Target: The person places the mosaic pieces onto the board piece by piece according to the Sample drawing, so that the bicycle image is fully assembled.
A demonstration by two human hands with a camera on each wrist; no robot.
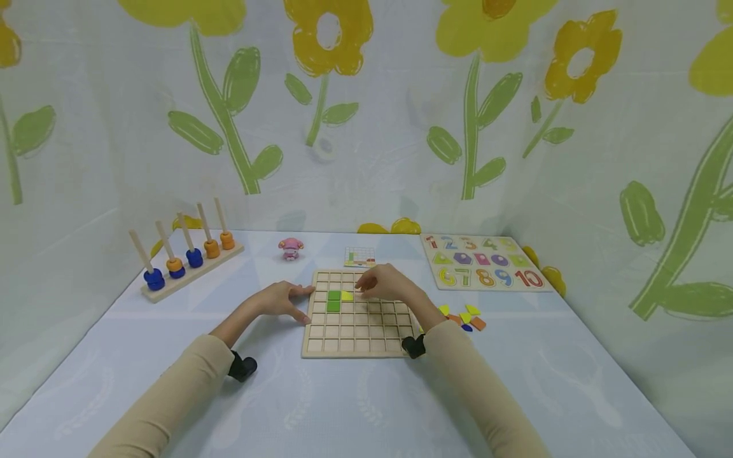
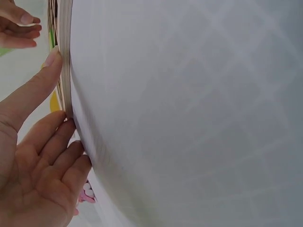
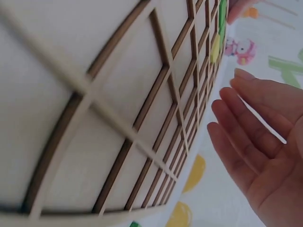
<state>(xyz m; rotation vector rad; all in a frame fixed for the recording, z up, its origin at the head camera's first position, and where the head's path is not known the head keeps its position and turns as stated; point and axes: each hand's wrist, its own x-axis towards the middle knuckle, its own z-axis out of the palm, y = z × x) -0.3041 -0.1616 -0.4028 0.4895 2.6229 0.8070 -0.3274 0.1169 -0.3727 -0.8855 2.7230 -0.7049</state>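
Observation:
A square wooden grid board (image 1: 347, 331) lies on the table. Two green tiles (image 1: 333, 306) sit in its cells one behind the other, and a yellow tile (image 1: 347, 296) sits right of the farther one. At the board's left edge, my left hand (image 1: 280, 300) rests with thumb and fingertips spread; the left wrist view shows them against the board's side (image 2: 65, 61). My right hand (image 1: 386, 283) hovers over the far part of the grid, just right of the yellow tile. In the right wrist view its fingers (image 3: 244, 125) are relaxed, with nothing between them.
Loose colored pieces (image 1: 465, 317) lie right of the board. A small pattern card (image 1: 359, 256) and a pink figurine (image 1: 291, 249) stand beyond it. A peg rack with rings (image 1: 191, 273) is at back left, a number puzzle (image 1: 487, 263) at back right.

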